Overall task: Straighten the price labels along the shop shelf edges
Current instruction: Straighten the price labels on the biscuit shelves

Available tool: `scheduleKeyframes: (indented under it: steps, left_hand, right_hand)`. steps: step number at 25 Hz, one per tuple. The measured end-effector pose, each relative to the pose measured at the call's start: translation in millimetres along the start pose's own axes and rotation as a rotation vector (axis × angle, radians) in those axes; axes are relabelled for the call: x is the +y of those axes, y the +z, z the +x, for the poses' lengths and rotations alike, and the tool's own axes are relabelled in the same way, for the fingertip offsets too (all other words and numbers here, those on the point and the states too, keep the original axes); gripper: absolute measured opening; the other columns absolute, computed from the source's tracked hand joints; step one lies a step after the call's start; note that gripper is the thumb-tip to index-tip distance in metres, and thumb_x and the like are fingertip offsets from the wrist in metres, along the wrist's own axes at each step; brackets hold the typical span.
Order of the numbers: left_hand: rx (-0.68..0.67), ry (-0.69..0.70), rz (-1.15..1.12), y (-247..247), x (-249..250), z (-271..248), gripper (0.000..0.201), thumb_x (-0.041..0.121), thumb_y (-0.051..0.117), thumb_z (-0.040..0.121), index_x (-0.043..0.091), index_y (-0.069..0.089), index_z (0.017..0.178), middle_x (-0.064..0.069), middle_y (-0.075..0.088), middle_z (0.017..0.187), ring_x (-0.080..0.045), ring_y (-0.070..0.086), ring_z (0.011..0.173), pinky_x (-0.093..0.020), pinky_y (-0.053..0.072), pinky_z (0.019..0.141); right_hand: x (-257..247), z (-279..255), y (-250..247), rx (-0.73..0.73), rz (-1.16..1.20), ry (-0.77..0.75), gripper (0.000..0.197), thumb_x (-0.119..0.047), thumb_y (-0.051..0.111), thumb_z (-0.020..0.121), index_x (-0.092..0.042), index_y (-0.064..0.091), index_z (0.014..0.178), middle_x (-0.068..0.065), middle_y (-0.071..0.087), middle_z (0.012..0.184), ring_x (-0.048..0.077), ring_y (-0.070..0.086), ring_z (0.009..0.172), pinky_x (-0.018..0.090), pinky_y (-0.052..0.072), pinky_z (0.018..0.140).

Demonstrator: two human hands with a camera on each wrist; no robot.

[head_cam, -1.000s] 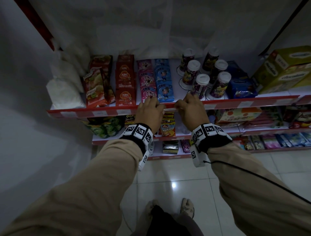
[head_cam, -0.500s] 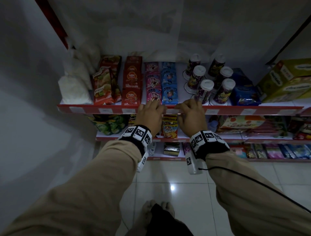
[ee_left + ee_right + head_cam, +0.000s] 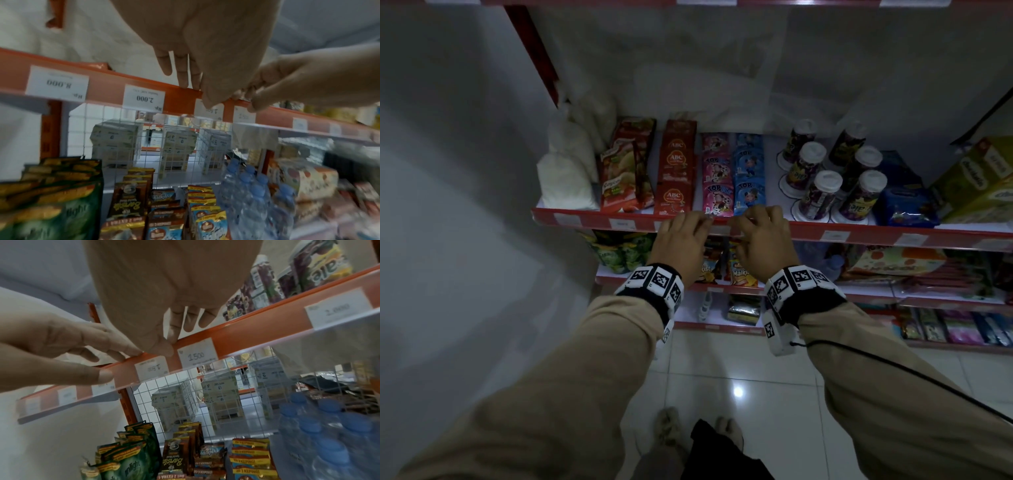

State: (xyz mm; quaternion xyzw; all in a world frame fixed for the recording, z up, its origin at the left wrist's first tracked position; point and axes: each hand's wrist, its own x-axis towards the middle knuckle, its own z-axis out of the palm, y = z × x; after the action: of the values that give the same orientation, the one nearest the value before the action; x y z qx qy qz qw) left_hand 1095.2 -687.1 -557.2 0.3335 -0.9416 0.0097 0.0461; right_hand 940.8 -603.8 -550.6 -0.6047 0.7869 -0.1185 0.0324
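A red shelf edge strip [image 3: 859,234] carries white price labels under a clear cover. My left hand [image 3: 683,234] pinches the strip: fingers lie on its top edge and the thumb presses the front, half covering a "1.500" label [image 3: 213,111]. A "2.000" label [image 3: 144,99] and an "8.000" label [image 3: 57,84] sit to its left. My right hand [image 3: 763,234] holds the strip just beside it, fingers curled over the top, thumb next to a second "1500" label [image 3: 197,354]. The first label [image 3: 152,369] looks slightly tilted.
On the shelf above the strip stand sachets [image 3: 717,178], lidded cups [image 3: 822,192], white bags [image 3: 565,178] and green boxes [image 3: 976,178]. Below are snack packs [image 3: 172,459], water bottles [image 3: 320,426] and a wire mesh back [image 3: 164,146]. A wall closes the left side.
Both hands stay on the strip and have slid slightly left along it, the right hand from below the cups to below the blue sachets. The head view has tilted upward.
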Motion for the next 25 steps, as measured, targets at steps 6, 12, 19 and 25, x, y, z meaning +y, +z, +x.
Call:
scheduleKeyframes:
  steps: [6,12,19,25]
  left_hand:
    - [-0.016,0.086,0.008,2,-14,2,0.057,0.016,0.055,0.081,0.017,0.042,0.137,-0.005,0.045,0.13,-0.026,0.042,0.117,-0.036,0.029,0.094]
    - [-0.06,0.102,-0.014,8,-21,3,0.071,0.013,0.059,0.072,0.018,0.036,0.139,-0.005,0.04,0.132,-0.026,0.036,0.118,-0.038,0.03,0.091]
    - [-0.041,0.155,0.037,10,-23,7,0.062,0.016,0.061,0.071,0.02,0.042,0.13,-0.007,0.043,0.123,-0.028,0.038,0.108,-0.039,0.031,0.082]
    - [-0.034,0.133,-0.046,11,-26,9,0.059,0.013,0.059,0.071,0.018,0.045,0.129,-0.006,0.045,0.121,-0.028,0.039,0.109,-0.039,0.029,0.083]
  right_hand:
    - [-15,7,5,0.117,0.075,-0.109,0.03,-0.001,0.062,0.072,0.002,0.064,0.101,0.022,0.061,0.104,0.039,0.052,0.101,0.043,0.043,0.086]
    - [-32,1,25,0.271,0.137,-0.06,0.032,0.008,0.066,0.061,0.004,0.064,0.093,0.022,0.063,0.094,0.04,0.057,0.089,0.038,0.048,0.074]
    - [-36,4,28,0.223,0.061,-0.009,0.037,0.003,0.066,0.063,0.001,0.064,0.1,0.021,0.062,0.098,0.04,0.053,0.093,0.042,0.047,0.08]
    - [-36,17,22,0.054,0.003,0.097,0.026,-0.008,0.057,0.084,-0.001,0.058,0.109,0.02,0.05,0.117,0.034,0.043,0.112,0.041,0.04,0.089]
